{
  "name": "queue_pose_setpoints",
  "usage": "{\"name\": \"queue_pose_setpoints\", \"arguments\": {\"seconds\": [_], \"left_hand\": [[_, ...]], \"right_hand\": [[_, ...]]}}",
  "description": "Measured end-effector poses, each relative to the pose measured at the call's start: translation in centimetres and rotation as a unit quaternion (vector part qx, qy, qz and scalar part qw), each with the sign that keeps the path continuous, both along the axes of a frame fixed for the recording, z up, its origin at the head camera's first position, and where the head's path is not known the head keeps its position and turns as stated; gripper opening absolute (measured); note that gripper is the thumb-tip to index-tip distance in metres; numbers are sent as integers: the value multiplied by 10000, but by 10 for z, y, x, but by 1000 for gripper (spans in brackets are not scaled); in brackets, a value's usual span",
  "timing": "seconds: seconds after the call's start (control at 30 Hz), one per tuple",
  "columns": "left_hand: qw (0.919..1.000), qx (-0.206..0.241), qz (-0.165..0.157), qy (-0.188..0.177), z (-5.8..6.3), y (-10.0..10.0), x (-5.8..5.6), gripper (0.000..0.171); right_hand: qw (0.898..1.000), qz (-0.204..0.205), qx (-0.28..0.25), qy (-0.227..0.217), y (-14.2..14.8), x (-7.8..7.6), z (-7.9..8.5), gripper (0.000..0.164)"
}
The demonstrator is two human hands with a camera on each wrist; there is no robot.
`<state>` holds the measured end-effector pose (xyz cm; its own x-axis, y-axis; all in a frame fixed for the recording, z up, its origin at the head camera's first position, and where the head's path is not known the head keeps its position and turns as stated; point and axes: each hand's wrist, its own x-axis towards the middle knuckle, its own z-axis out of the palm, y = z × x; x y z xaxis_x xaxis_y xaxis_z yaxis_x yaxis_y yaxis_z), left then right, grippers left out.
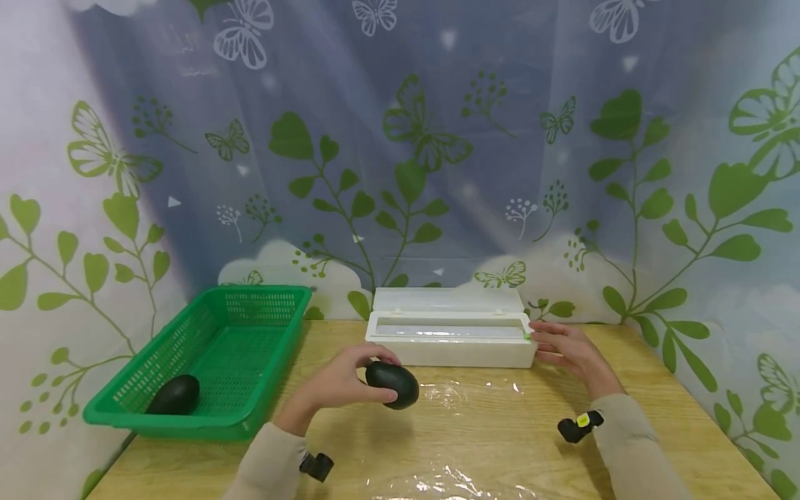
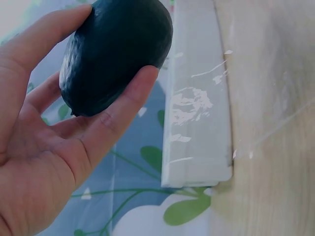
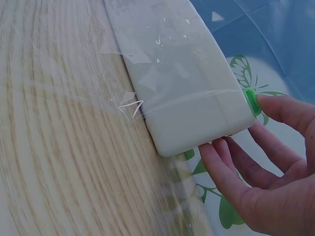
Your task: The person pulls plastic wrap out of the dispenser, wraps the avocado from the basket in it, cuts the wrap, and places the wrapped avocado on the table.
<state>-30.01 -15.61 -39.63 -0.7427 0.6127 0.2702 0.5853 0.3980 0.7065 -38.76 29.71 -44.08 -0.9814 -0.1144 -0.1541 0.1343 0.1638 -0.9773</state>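
Observation:
My left hand (image 1: 350, 377) holds a dark avocado (image 1: 392, 385) above the table, thumb on one side and fingers on the other. In the left wrist view the avocado (image 2: 118, 54) shows a dark green skin and a small stem nub. At the right end of a white cling film dispenser (image 1: 450, 353) is my right hand (image 1: 571, 351). Its thumb presses the green slider (image 3: 252, 102), and the fingers lie against the dispenser's end. Clear cling film (image 1: 450, 396) stretches from the dispenser over the table toward me. The dispenser's lid (image 1: 446, 300) stands raised.
A green plastic basket (image 1: 250, 417) stands on the left with another dark avocado (image 1: 175, 396) inside. The wooden table (image 1: 519, 444) ends at a patterned curtain (image 1: 350, 90) behind the dispenser.

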Motion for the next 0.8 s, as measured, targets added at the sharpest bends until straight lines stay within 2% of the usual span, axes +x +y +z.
{"name": "queue_pose_setpoints", "arguments": {"seconds": [0.13,0.33,0.5,0.63,0.8], "left_hand": [[9998,-47,-3,-184,-5,8,1,40],[9997,-123,18,-187,-13,18,1,40],[9995,-142,206,-211,-18,25,0,37],[9983,-58,349,-464,-20,31,2,35],[9957,75,339,-863,-23,40,5,34]], "right_hand": [[10000,-23,-54,-31,0,-2,-1,68],[10000,-9,-20,10,0,-1,-2,67],[10000,31,-62,41,0,-1,-2,67],[9998,64,-203,59,0,-1,-2,69],[9996,82,-268,82,0,-2,-2,69]]}}
